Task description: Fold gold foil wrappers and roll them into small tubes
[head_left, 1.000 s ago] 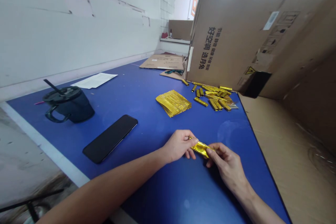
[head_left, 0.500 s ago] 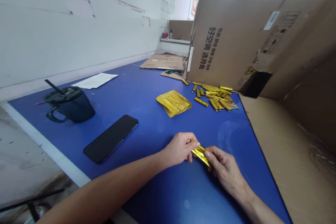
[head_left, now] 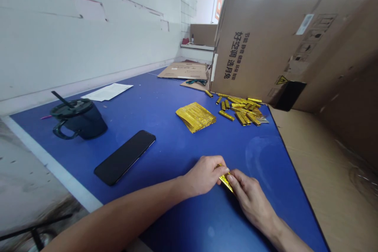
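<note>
Between my two hands is a shiny gold foil sheet [head_left: 226, 182], folded into a narrow strip. My left hand [head_left: 206, 174] pinches its far end between thumb and fingers. Closed on the nearer part, my right hand [head_left: 251, 193] presses its thumb on top. Part of the foil is hidden under the fingers. Beyond my hands lies a flat stack of gold foil sheets [head_left: 196, 117]. To the right of that stack, a loose pile of small gold foil rolls [head_left: 242, 111] rests by the cardboard.
A black phone [head_left: 125, 157] and a dark mug [head_left: 79, 118] with a straw stand on the left of the blue table [head_left: 165, 141]. White papers [head_left: 108, 91] lie by the wall. A large cardboard box [head_left: 265, 43] rises at the right; flat cardboard [head_left: 184, 70] lies at the back.
Both hands have shifted slightly nearer to me and closer together. The foil between them now looks narrower, with less of it showing.
</note>
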### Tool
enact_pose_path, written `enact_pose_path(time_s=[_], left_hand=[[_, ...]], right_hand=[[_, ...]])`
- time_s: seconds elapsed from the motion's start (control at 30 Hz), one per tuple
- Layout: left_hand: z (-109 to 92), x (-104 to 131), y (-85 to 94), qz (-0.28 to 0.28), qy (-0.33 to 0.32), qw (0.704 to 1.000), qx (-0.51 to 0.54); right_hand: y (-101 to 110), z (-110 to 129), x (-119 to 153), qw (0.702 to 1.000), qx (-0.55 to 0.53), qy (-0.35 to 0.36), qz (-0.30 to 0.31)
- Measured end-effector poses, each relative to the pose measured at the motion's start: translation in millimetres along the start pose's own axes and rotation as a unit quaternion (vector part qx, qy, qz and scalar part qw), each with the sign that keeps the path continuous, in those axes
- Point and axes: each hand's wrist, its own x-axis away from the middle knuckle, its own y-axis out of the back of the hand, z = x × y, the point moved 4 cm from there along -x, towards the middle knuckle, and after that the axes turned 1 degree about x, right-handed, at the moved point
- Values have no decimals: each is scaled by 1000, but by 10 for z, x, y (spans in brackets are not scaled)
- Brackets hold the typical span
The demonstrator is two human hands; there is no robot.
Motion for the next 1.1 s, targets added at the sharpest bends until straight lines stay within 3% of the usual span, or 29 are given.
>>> enact_pose_path(time_s=[0.3, 0.53, 0.7, 0.87, 1.1], left_hand=[[-5, -3, 28, -11, 0, 999, 39], [-74, 13, 99, -54, -41, 998, -1], [-91, 15, 118, -66, -63, 996, -23], [-77, 6, 174, -92, -68, 993, -20], [31, -56, 24, -5, 14, 985, 170]], right_hand=[[-15, 10, 15, 999, -45, -11, -11], [-57, -28, 21, 988, -141, -67, 9], [-53, -38, 21, 983, -164, -85, -1], [-84, -56, 36, 980, -160, -111, 28], [-62, -54, 28, 987, -142, -71, -12]])
